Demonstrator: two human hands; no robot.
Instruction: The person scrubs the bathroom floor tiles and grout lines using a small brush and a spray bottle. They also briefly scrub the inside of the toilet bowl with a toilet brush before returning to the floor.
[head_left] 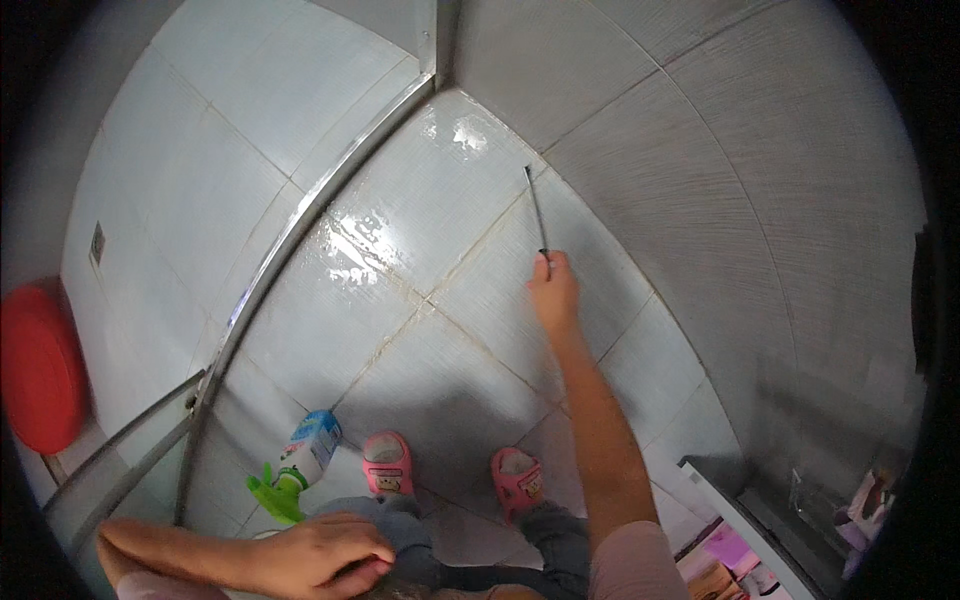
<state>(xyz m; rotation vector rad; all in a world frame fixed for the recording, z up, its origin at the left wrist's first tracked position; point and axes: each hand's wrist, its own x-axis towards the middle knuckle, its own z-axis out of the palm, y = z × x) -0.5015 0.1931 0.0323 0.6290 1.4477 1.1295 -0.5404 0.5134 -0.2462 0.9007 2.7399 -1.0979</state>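
Observation:
My right hand [554, 290] is closed around the dark end of a thin metal rod tool [536, 205], held out over the tiled floor. The rod's small dark tip is close to a grout line near the right wall; whether it touches the floor is hard to tell. My left hand [335, 555] rests by my left knee with its fingers curled in, and nothing shows in it. Near it lies a white and blue spray bottle [312, 446] with a green trigger head [276, 492], tipped toward me.
Wet, shiny patches [360, 250] cover part of the floor tiles. A metal door track [290, 225] curves along the left, with a red round basin [42, 370] beyond. My pink slippers [387, 463] are at the front. A grey tiled wall [700, 200] rises right, above a shelf [750, 530] of small items.

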